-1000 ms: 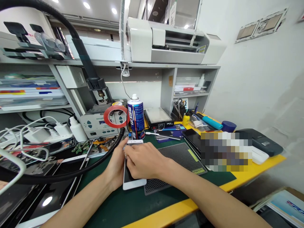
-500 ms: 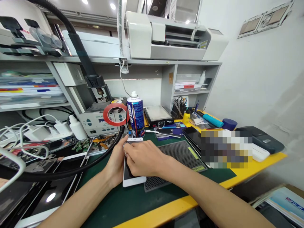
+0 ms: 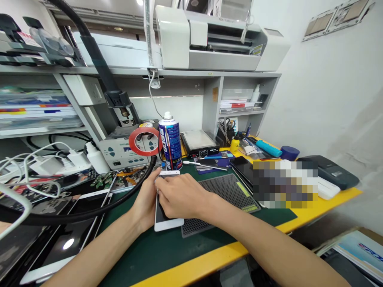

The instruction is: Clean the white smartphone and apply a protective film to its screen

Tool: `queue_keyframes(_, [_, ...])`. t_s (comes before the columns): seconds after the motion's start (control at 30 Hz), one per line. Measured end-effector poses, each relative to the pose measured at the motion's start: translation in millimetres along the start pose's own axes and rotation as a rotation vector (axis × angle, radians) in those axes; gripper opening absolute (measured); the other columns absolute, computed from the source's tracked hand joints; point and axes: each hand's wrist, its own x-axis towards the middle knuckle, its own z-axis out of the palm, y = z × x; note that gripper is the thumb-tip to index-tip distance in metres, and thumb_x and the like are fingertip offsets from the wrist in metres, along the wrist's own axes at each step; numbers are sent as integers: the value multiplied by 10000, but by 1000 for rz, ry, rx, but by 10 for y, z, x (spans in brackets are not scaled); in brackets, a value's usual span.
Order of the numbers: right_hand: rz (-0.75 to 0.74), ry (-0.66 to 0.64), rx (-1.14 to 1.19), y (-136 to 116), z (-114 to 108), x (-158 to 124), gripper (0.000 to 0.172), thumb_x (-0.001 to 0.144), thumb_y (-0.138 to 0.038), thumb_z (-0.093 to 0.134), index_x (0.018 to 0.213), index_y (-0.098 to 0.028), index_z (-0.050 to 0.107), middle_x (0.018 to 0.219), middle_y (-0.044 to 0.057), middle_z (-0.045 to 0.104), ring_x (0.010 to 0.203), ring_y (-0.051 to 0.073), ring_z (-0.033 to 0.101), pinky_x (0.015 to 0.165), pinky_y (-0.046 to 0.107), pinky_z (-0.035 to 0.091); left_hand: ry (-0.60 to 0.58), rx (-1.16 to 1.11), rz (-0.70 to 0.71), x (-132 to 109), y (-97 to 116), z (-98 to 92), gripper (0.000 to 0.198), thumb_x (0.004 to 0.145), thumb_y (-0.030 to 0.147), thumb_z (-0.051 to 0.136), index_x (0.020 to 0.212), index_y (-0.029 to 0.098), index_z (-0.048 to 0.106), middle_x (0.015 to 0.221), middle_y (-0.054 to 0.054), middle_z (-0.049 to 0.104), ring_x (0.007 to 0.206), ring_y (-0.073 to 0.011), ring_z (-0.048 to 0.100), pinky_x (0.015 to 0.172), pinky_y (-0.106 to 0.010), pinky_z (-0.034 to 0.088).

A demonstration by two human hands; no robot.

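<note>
A white smartphone (image 3: 167, 224) lies screen up on the green mat (image 3: 167, 251), partly over a dark perforated pad (image 3: 230, 191). My left hand (image 3: 146, 199) grips the phone's left edge, thumb near its top. My right hand (image 3: 182, 197) rests curled over the screen, fingertips pinched at the phone's upper left edge; what they pinch, if anything, is too small to make out. A blue spray can (image 3: 170, 141) stands just behind the phone.
A red tape roll (image 3: 145, 141) leans on a grey soldering station (image 3: 119, 149). A thick black hose (image 3: 89, 211) curves across the left. Phone screens and circuit boards (image 3: 101, 181) lie left; a hot plate (image 3: 199, 144), tools and dark phones sit right. Shelves and a white machine (image 3: 209, 40) rise behind.
The view has tilted slightly, so everything sits a little higher in frame. Both hands stay on the phone in nearly the same pose.
</note>
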Motion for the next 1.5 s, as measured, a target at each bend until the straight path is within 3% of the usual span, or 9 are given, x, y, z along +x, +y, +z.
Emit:
queue_keyframes(0.5, [7, -30, 23, -3, -9, 6, 133, 913, -217, 447, 972, -155, 548, 808, 47, 683, 625, 188, 610, 494, 316, 230, -5, 33, -13, 1, 5, -21, 423, 936, 473, 527, 615, 201, 493, 469, -10, 543, 434, -187, 573, 430, -267, 462])
queue_keyframes(0.9, [6, -48, 9, -10, -28, 6, 139, 906, -211, 436, 986, -164, 540, 812, 47, 676, 617, 191, 590, 496, 315, 283, -9, 6, 0, -14, 4, 21, 396, 949, 421, 528, 639, 175, 534, 508, -25, 572, 556, -204, 648, 536, -261, 520])
queue_keyframes(1.17, [2, -48, 8, -3, -34, 8, 132, 904, -215, 437, 965, -163, 542, 799, 46, 674, 597, 186, 583, 484, 313, 270, -10, 13, -8, -23, 4, -6, 409, 942, 440, 538, 620, 188, 512, 478, -5, 548, 447, -176, 579, 462, -255, 471])
queue_keyframes(1.5, [13, -67, 14, -10, -37, 6, 133, 902, -204, 444, 986, -161, 538, 819, 58, 685, 622, 193, 604, 513, 303, 336, -1, 52, 14, -27, -3, 9, 399, 946, 440, 518, 646, 179, 542, 503, -23, 574, 463, -187, 597, 456, -256, 473])
